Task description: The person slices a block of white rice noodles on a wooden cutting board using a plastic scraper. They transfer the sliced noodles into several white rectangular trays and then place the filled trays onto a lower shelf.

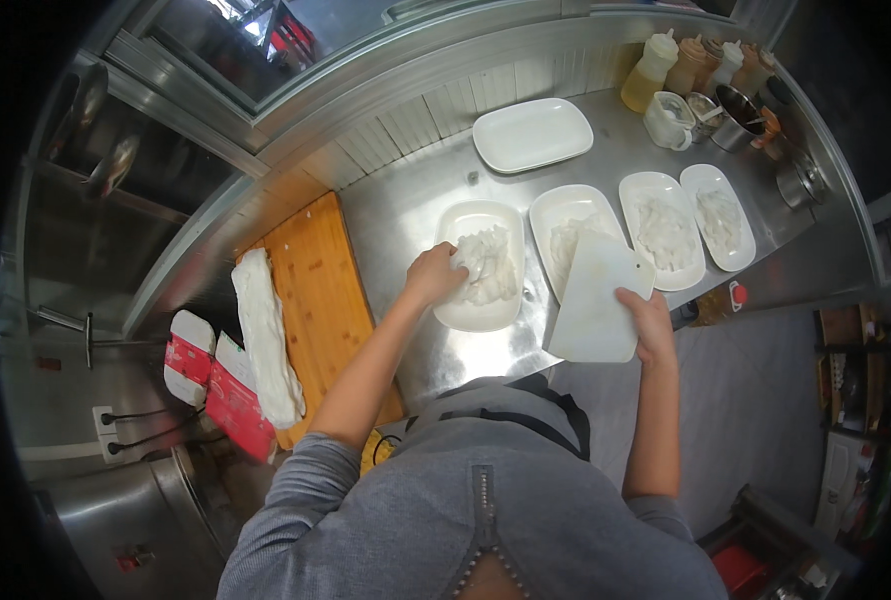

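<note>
My left hand (pixel 438 276) reaches over the left rim of a white oblong plate (pixel 483 319), its fingertips at a heap of glossy white food strips (pixel 488 266). Thumb and forefinger are apart, with nothing plainly held between them. My right hand (pixel 649 324) grips the edge of a flat white plastic scraper (pixel 599 307) with a small hole near one corner. The scraper hangs tilted over a second white plate (pixel 565 196) and hides part of its white strips. Two more plates, a third (pixel 667 279) and a fourth (pixel 742 255), bear similar strips on the right.
A bare white plate (pixel 533 135) lies near the wall. Squeeze bottles (pixel 648 71) and small containers (pixel 736 124) crowd the far right corner. On the left, a long white roll (pixel 265 337) rests along a wooden cutting board (pixel 322 300), beside red-and-white packaging (pixel 239 401).
</note>
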The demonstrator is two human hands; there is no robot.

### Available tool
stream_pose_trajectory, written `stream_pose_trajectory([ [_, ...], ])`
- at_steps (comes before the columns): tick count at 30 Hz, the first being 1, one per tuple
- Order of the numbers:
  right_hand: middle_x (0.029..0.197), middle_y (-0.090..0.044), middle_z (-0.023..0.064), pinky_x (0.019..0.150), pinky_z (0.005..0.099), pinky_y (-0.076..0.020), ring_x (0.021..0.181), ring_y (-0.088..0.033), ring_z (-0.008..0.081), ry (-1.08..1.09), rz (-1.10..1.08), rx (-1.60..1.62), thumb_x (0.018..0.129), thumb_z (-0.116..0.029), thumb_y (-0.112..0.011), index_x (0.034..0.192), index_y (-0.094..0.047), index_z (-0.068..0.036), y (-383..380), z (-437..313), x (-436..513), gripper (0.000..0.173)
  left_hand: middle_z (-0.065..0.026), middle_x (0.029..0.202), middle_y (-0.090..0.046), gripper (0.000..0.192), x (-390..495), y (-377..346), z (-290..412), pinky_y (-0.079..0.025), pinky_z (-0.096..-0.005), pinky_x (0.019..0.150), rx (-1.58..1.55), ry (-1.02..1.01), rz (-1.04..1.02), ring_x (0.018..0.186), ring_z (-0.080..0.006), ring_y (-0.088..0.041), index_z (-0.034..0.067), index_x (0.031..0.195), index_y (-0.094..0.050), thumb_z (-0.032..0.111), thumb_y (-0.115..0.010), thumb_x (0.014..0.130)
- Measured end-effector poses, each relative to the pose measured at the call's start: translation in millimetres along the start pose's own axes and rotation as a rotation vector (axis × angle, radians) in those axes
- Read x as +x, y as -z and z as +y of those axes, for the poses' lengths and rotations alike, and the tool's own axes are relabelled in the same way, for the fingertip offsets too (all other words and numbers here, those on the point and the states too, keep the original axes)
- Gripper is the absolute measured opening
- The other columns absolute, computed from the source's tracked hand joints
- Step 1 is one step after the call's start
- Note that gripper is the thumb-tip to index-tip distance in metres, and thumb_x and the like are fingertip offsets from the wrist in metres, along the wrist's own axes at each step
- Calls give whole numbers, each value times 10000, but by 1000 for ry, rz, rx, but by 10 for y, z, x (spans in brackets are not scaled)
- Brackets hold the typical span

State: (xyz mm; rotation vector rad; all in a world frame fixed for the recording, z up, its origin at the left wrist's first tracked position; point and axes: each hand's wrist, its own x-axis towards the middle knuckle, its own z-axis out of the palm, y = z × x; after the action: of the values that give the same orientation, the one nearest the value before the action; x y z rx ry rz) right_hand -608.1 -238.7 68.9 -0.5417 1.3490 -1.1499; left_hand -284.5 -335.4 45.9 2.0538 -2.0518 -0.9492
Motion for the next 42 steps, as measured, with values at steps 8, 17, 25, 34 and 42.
stream_pose_trajectory([
  [8,1035,-650,144,781,304,-504,881,-639,204,82,72,48,822,-81,-608,1127,-569,82,166,-75,-4,348,-135,904,-655,388,27,224,106,-481,-286,716,-561,55,-10,762,-171,-619,-50,1017,-628,268,-665,798],
  [17,1087,-638,146,825,325,-503,941,-634,227,58,68,80,816,-57,-620,1167,-551,75,274,-30,61,382,-189,970,-649,554,-23,-12,-84,-498,-378,781,-54,10,37,866,-300,-636,-29,1091,-587,357,-715,714],
  [25,1090,-636,150,832,327,-502,945,-634,230,51,57,98,814,-61,-619,1170,-547,83,313,-2,71,390,-215,961,-653,521,-90,-136,-14,-495,-412,814,-71,22,216,907,-339,-638,-16,1085,-607,363,-659,732],
  [34,1102,-632,147,841,323,-498,957,-631,228,64,46,104,817,-65,-621,1178,-543,77,284,-65,56,396,-131,809,-677,468,7,-79,100,-511,-312,677,-351,82,87,714,-190,-651,-71,973,-635,348,-700,772],
  [42,1084,-635,160,812,321,-508,934,-635,226,92,95,108,825,-64,-606,1171,-542,92,322,-90,-6,384,-128,772,-660,445,37,47,90,-504,-304,643,-489,124,28,683,-192,-640,-53,927,-637,350,-717,758],
])
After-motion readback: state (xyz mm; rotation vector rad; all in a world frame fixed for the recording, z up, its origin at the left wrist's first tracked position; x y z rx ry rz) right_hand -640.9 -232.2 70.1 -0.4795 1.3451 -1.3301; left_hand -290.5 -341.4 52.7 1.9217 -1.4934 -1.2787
